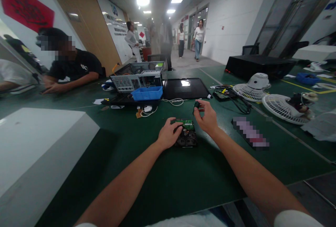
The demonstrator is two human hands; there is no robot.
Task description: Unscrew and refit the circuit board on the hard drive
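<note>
A hard drive [188, 138] lies on the green table, its underside with a green circuit board facing up. My left hand [169, 133] grips its left side, fingers bent over the board and hiding part of it. My right hand [207, 118] pinches the dark handle of a small screwdriver [195, 107], held upright. The thin shaft points down at the drive's upper right edge; I cannot tell whether the tip touches it.
Beyond the drive are a dark flat panel [186, 89], a blue tray [147, 93] and an open computer case [123, 82]. A phone [250, 133] and white fan parts [282, 108] lie right. A white box [49, 125] stands left. A person [76, 62] sits across at left.
</note>
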